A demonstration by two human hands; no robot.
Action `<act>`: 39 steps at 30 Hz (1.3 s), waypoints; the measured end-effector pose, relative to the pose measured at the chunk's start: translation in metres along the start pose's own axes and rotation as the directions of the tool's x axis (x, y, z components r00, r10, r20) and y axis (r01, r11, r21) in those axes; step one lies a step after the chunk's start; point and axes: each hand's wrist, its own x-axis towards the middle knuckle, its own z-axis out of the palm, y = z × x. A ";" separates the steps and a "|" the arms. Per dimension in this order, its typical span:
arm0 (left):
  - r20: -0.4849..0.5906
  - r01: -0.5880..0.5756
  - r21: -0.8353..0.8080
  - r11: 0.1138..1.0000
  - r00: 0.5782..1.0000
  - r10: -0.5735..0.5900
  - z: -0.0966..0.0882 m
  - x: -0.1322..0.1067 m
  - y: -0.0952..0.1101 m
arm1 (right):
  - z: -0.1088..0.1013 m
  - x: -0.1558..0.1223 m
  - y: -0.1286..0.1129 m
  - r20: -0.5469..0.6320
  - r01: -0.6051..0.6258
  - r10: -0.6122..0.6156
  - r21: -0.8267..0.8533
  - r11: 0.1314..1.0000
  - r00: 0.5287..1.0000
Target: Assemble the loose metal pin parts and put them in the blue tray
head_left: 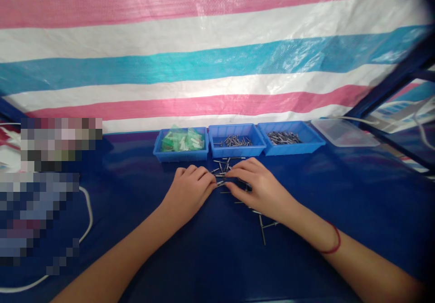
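Loose blind rivets [224,166], thin metal pins with thicker sleeves, lie in a small pile on the blue table. My left hand [193,186] is at the pile's left edge, fingers closed, with one blind rivet [220,183] sticking out from the thumb and fingertips. Across from it, my right hand [256,186] rests low over the pile with thumb and forefinger a little apart. Its thumb tip is close to that rivet's other end, and its forefinger is at the pile. More rivets [263,228] lie below the right hand, some partly hidden by it.
Three blue bins stand in a row behind the pile: the left bin [180,158] holds green-and-clear packets, the middle bin [236,152] and right bin [295,149] hold rivets. A clear plastic lid [345,133] lies right. A white cable [89,207] curves at left beside a blurred-out area.
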 end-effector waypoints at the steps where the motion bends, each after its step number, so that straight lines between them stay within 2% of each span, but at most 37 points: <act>1: -0.015 -0.006 -0.034 0.999 1.000 0.005 -0.002 0.000 0.001 | 0.002 0.000 0.000 0.026 0.009 -0.010 0.012 1.000 1.000; 3: -0.052 -0.003 -0.132 0.991 0.999 -0.004 -0.004 0.000 0.003 | 0.003 -0.001 -0.002 0.057 0.013 -0.015 0.042 0.999 0.998; 5: -0.096 0.039 -0.267 0.963 0.993 -0.066 -0.005 0.000 0.006 | 0.004 -0.001 -0.004 0.050 0.002 -0.007 0.097 0.995 0.999; 9: -0.117 0.155 -0.565 0.811 0.957 -0.264 -0.001 0.001 0.012 | 0.004 -0.001 -0.010 0.006 -0.039 0.039 0.224 0.974 0.999; 12: -0.087 0.174 -0.655 0.735 0.949 -0.303 0.000 0.001 0.015 | 0.004 -0.001 -0.015 -0.004 -0.054 0.057 0.262 0.963 0.998; 20: -0.135 0.148 -0.669 0.728 0.939 -0.315 -0.005 0.001 0.017 | -0.001 0.000 -0.015 -0.025 -0.072 0.084 0.308 0.949 0.996; 31: -0.183 0.058 -0.582 0.811 0.963 -0.200 -0.009 0.001 0.016 | -0.002 -0.001 -0.016 -0.195 -0.030 0.105 0.353 0.935 0.975; 35: -0.150 0.043 -0.556 0.830 0.977 -0.152 -0.007 0.002 0.012 | -0.006 -0.001 -0.017 -0.222 0.009 0.062 0.306 0.952 0.973; 39: -0.070 0.022 -0.490 0.871 0.995 -0.064 -0.005 0.003 0.009 | -0.005 -0.001 -0.016 -0.214 0.041 0.005 0.209 0.977 0.977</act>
